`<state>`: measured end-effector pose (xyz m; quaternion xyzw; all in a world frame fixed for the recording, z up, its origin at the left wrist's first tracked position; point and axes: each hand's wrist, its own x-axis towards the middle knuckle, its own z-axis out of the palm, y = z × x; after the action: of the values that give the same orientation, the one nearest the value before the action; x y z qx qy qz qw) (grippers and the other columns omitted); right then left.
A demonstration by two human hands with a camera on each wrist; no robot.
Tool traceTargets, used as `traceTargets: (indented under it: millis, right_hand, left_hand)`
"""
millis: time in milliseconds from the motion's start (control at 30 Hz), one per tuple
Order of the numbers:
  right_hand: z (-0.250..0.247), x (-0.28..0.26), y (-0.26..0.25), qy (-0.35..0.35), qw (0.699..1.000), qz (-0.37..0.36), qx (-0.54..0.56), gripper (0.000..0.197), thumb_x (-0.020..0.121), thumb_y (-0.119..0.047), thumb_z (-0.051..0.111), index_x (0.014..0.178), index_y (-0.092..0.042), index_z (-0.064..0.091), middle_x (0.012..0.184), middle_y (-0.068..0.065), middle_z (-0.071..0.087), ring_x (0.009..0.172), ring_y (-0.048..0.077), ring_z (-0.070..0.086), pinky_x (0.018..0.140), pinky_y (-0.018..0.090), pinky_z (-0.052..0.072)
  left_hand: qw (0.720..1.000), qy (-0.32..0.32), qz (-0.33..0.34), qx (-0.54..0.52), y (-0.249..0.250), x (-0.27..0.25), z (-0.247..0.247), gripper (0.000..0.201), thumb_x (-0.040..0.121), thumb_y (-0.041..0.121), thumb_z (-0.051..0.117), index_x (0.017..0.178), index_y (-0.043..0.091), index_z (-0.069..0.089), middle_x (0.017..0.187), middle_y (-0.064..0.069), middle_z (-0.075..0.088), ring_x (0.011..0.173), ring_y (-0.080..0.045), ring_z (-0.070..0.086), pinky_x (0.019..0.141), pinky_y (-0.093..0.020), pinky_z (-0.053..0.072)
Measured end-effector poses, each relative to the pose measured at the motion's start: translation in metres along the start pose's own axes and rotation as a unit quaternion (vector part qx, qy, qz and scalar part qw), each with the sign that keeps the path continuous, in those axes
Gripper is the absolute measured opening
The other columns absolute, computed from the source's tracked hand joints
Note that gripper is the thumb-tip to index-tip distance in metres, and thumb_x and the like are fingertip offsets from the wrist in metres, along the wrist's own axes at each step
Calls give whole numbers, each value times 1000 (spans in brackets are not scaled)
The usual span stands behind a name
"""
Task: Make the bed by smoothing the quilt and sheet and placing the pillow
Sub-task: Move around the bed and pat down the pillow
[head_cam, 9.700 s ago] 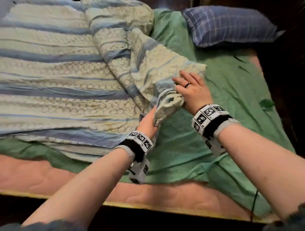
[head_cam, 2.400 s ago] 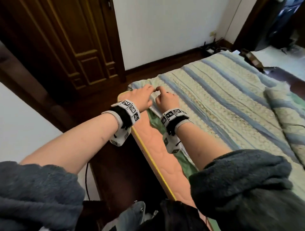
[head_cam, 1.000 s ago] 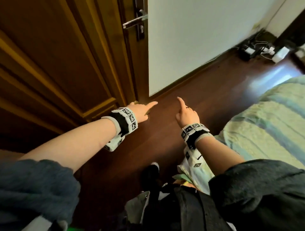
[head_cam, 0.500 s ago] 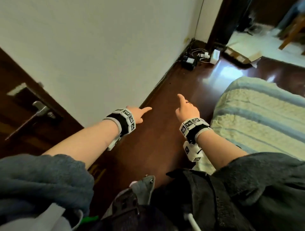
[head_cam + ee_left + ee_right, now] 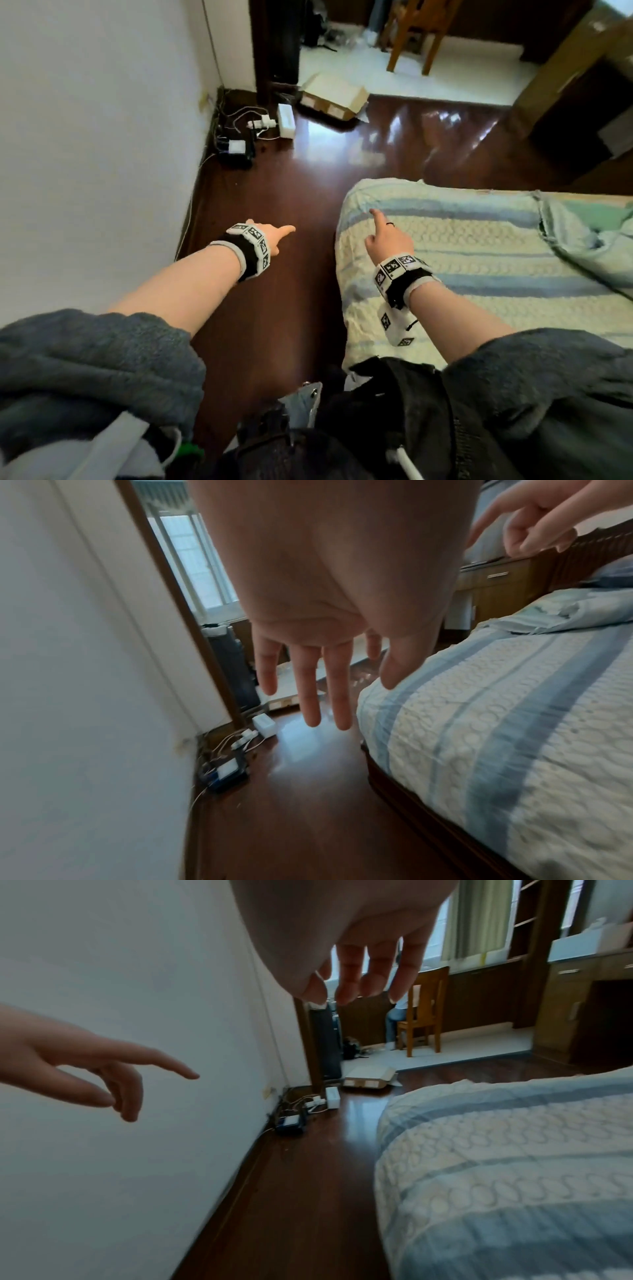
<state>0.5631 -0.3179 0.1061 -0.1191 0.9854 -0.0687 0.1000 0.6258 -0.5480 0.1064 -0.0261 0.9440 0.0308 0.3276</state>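
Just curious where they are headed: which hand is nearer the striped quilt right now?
Right. The right hand hangs over the near corner of the quilt, empty. The left hand is out over the dark wooden floor, beside the bed.

White wall (image 5: 85, 137), dk wood floor (image 5: 274, 325)

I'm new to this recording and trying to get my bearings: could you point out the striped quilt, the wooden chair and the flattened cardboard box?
striped quilt (image 5: 479, 240): head view, its flat top.
wooden chair (image 5: 416, 32): head view, its seat and legs.
cardboard box (image 5: 334, 94): head view, its pale upper face.
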Motion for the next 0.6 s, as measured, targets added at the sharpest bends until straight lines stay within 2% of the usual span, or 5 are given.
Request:
traceTargets:
  millis: [200,267,367,467,600]
  right_hand:
    - [-28,146,72,-29,988,151,-9,62,90,-12,42,147,-23,20,129,16,57,117,33,57,91,40,45]
    - [-39,207,77,-36,984,176,0,62,91,-11,41,148,-23,18,132,15,55,119,32,55,93,39,43]
    - [-64,300,61,-14,986,162,31,61,90,-13,42,147,-22,22,133,15,53,121,31,53,95,38,42]
    - [-89,384,26,-5,990,126,60,61,89,-13,42,146,-24,22,132,13,54,120,30,54,93,39,43]
    - [-107,478,-2,2,997,60,39,59,91,-16,42,146,-26,22,124,13,60,112,31,59,88,37,45]
  left_hand:
    - [992,68,105,35,28,138,-137,66,95,15,40,150,35,10,116,-12,65,111,-30,59,108,-43,29]
    - [989,82,125,23,30,183,-179,66,95,17,40,149,37,9,106,-12,67,99,-31,62,104,-42,35]
    - [984,84,157,17,23,238,-234,66,95,17,39,148,39,8,85,-6,60,73,-26,56,93,-38,43]
    - [986,56,155,-14,-4,295,-277,68,94,15,42,150,36,8,75,-5,54,68,-24,55,72,-39,49]
    - [990,54,132,-5,-47,378,-335,69,94,12,43,150,32,9,74,-4,53,62,-22,54,67,-39,50]
